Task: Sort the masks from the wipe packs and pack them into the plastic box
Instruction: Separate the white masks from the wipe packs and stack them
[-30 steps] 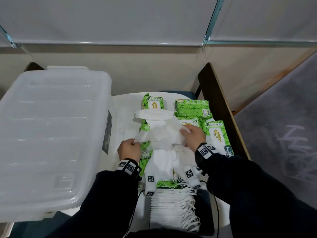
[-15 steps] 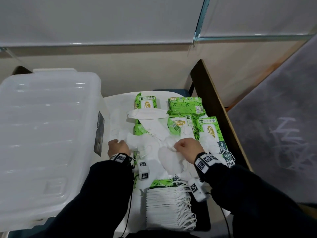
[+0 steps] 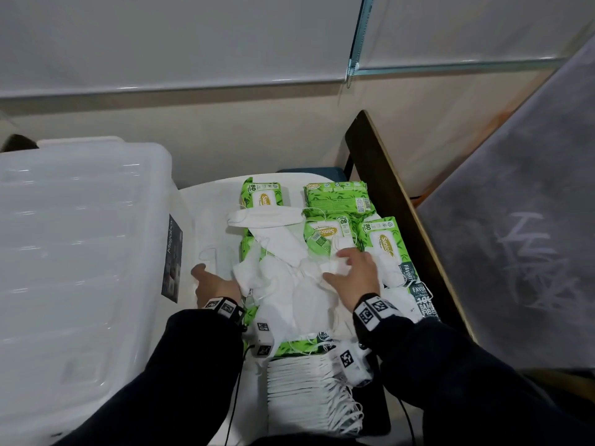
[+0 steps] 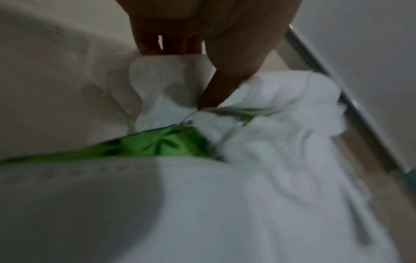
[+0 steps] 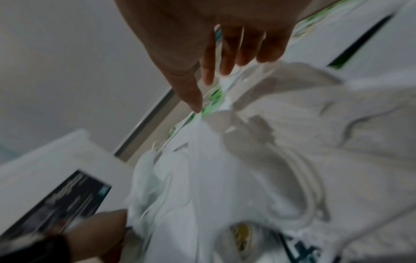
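Loose white masks lie in a crumpled heap over green wipe packs on a small white table. My left hand is at the heap's left edge, beside the box. In the left wrist view its thumb and fingers pinch a bunched white mask. My right hand lies on the heap's right side with its fingers straight and spread, as the right wrist view also shows. The big clear plastic box stands on the left with its lid on.
A neat stack of folded masks lies near me, in front of the heap. A dark wooden board borders the table on the right, with a grey surface beyond. A wall runs along the back.
Both hands came down with the masks they held raised a second ago. The masks now lie on the heap, and my right hand has opened and reached to the right.
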Tool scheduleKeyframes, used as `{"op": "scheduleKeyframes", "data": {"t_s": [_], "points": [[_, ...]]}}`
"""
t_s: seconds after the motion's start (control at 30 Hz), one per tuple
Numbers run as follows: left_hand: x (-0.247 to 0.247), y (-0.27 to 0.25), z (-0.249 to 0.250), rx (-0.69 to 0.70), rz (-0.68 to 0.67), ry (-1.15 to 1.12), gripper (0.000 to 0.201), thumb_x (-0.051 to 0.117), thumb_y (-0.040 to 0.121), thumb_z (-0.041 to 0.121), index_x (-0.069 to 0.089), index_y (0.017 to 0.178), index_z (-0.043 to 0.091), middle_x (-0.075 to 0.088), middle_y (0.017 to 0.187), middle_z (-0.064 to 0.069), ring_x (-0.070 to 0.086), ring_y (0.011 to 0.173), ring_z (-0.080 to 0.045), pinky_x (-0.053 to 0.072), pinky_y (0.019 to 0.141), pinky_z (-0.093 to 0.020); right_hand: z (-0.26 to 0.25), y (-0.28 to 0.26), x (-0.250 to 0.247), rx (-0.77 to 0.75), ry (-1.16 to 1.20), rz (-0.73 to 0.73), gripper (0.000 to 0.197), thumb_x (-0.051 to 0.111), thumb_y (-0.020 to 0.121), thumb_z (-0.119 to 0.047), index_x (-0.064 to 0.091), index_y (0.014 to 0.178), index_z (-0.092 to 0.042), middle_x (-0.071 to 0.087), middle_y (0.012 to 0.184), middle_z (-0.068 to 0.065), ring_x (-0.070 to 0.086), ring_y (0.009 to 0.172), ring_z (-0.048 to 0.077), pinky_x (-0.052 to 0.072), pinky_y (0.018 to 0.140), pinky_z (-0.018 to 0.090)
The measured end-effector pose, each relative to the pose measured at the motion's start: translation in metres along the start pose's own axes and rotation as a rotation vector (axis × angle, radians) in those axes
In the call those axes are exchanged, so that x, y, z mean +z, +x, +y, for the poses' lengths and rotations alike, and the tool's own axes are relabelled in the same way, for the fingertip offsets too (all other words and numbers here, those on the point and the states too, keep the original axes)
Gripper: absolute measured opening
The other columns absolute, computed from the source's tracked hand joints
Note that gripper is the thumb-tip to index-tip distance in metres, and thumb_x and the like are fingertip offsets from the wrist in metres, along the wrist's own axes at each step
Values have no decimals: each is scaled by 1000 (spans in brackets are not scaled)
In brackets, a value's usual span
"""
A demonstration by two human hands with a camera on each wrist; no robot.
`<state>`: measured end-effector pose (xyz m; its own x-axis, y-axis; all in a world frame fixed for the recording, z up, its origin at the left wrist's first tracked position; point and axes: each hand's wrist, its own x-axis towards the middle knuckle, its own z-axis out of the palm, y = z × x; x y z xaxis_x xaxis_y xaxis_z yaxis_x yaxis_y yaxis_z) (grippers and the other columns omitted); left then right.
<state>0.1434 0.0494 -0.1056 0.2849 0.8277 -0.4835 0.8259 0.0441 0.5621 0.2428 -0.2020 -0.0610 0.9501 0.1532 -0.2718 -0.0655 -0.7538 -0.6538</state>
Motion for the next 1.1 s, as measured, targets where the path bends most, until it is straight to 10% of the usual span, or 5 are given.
{"op": "scheduleKeyframes", "data": {"t_s": [0.13,0.37,0.67,0.83,1.1], "points": [[-20,-13,23,217,47,-69,29,69,91,21,69,117,9,72,111,-19,64,107,-41,48,85,-37,28,10,-18,266,24,65,73,91,70,-36,51,129,-23,53,123,6,53,115,27,45,89,36],[-40,-61,78,448,71,-451,18,63,95,27,68,100,10,71,96,-5,63,89,-27,49,82,-33,39,19,-26,246,167,20,39,85,78,-22,66,112,-21,66,88,-2,68,96,26,45,76,28],[-13,-94,79,147,-380,-708,14,70,90,7,75,97,18,77,101,-10,72,99,-33,58,93,-49,26,6,-23,250,27,-102,75,89,74,-19,42,133,-17,63,108,8,61,93,28,48,76,32],[-13,-98,62,112,-417,-676,25,76,86,6,73,111,6,75,110,-19,69,88,-31,54,66,-31,24,1,-35,264,417,-35,31,81,81,-12,70,110,-8,74,108,16,70,99,37,58,85,44],[-32,-139,67,479,-380,-579,52,51,77,-19,80,82,25,50,135,10,48,122,5,40,104,-23,-2,-32,-51,383,992,-227,27,66,97,-18,69,120,-5,73,116,22,69,100,37,51,95,63]]}}
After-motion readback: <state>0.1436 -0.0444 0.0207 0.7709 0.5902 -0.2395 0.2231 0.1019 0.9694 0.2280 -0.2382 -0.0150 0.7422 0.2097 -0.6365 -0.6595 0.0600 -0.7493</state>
